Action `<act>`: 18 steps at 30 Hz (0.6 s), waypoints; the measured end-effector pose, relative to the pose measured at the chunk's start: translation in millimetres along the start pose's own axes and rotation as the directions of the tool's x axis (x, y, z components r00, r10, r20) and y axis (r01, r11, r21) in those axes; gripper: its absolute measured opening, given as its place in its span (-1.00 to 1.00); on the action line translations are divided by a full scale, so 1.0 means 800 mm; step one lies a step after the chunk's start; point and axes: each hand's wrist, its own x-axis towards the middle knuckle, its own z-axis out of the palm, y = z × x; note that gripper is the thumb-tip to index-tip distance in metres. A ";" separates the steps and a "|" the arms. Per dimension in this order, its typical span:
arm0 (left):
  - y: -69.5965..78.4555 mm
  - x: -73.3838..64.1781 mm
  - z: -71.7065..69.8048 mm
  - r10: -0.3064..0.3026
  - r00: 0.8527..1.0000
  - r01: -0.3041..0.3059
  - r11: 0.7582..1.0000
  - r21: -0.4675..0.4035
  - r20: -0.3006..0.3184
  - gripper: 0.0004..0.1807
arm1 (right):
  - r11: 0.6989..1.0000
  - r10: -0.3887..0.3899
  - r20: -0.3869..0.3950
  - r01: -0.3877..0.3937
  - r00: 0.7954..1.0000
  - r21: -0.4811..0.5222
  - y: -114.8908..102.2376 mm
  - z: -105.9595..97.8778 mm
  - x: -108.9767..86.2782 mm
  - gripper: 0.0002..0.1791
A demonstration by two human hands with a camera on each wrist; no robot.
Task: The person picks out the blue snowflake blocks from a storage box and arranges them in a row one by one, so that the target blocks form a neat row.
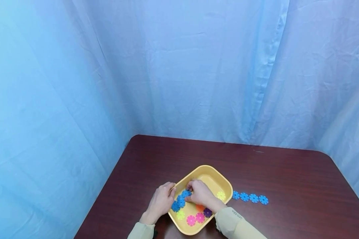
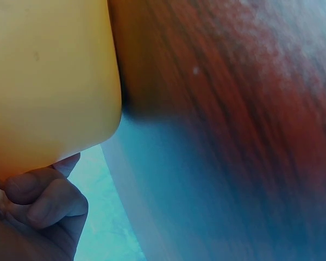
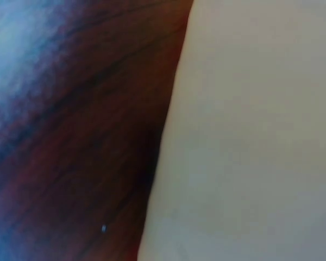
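A yellow plastic bin (image 1: pixel 213 175) stands on the dark wooden table, turned at an angle. My left hand (image 1: pixel 161 201) grips its left rim. In the left wrist view, curled fingers (image 2: pixel 60 204) of that hand lie against the bin's outer wall. Inside the bin, my right hand (image 1: pixel 201 193) reaches down to several blue notched discs (image 1: pixel 180 202) along the left side. Its thumb and fingers bend around one blue disc (image 1: pixel 186 193); I cannot tell whether they pinch it. The right wrist view shows only the bin's pale outer wall (image 3: pixel 250 130) and the tabletop.
Pink discs (image 1: pixel 191 220), yellow-green discs (image 1: pixel 180 215), an orange disc (image 1: pixel 200 207) and a purple disc (image 1: pixel 207 212) also lie in the bin. To its right, a row of blue discs (image 1: pixel 253 198) lies on the table (image 1: pixel 287 172). Light blue curtains (image 1: pixel 197 66) hang behind.
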 end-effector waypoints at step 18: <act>0.000 -0.001 0.000 0.017 1.000 -0.016 1.000 0.010 -0.022 -0.87 | 0.998 0.040 -0.073 -0.036 0.997 0.059 -0.004 -0.018 -0.006 -0.66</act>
